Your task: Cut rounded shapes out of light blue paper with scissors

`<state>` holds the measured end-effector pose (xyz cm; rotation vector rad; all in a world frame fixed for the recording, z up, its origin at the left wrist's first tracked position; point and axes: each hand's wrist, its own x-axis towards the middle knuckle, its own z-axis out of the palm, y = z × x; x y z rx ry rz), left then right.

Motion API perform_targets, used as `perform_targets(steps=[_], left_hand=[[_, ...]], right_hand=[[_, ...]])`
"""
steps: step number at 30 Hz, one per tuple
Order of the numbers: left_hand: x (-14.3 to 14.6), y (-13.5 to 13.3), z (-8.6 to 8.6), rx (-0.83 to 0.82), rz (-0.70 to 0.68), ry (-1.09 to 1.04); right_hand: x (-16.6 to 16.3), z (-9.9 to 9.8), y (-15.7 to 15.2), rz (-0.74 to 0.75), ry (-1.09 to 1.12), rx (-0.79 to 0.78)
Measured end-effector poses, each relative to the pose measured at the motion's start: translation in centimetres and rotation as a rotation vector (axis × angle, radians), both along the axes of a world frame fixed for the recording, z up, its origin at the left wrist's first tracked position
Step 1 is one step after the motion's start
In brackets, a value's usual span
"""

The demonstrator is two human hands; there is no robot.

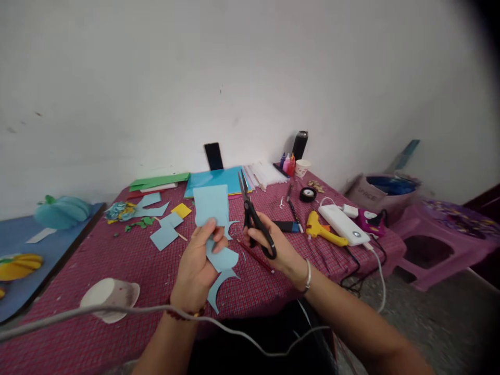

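Light blue paper (211, 202), apparently a few layers, stands up between the thumb and fingers of my left hand (201, 255). Just right of it, my right hand (275, 247) grips a pair of black scissors (250, 208), blades pointing up and slightly apart, clear of the paper. Below my left fingers lies another blue piece (222, 258), and under that a curved blue offcut (221, 286). Left of my hands are blue paper squares (166, 235) and a small yellow square (182, 210). A red pencil (260, 258) lies beneath the scissors.
A white cable (234, 330) crosses in front of my forearms. On the right are a yellow glue gun (324, 232), a white power bank (344, 224) and black tape (308, 194). A paper cup (111, 297) lies tipped at left; a phone (213, 156) leans on the wall.
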<state>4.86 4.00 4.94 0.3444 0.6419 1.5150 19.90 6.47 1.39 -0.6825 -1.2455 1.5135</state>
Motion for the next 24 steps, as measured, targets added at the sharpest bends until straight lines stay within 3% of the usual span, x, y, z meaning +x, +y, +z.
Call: perform_targets(steps=[4,8,15,18,22,24], left_hand=[[1.0,0.3,-1.6,-0.019,0.043,0.118],[2.4,0.5,-2.7,0.051,0.208,0.278],[3.8,0.3,-3.2,0.074,0.347,0.421],[3.1,0.2,-2.7,0.065,0.302,0.299],[2.2,-0.1,-1.7,-0.021,0.182,0.05],[2.2,-0.4,-1.2,-0.07,0.126,-0.032]], right_hand=[[-2.0,0.2,0.5,-0.095,0.158,-0.004],[-2.9,0.4,0.1,-0.252,0.165,0.014],[-2.5,0.0,0.3,-0.281,0.163,0.005],[0.2,-1.1,1.6,-0.229,-0.139,0.09],[4.8,-4.1,2.1,-0.145,-0.85,0.428],[6.3,-5.4,1.4,-0.133,-1.098,0.541]])
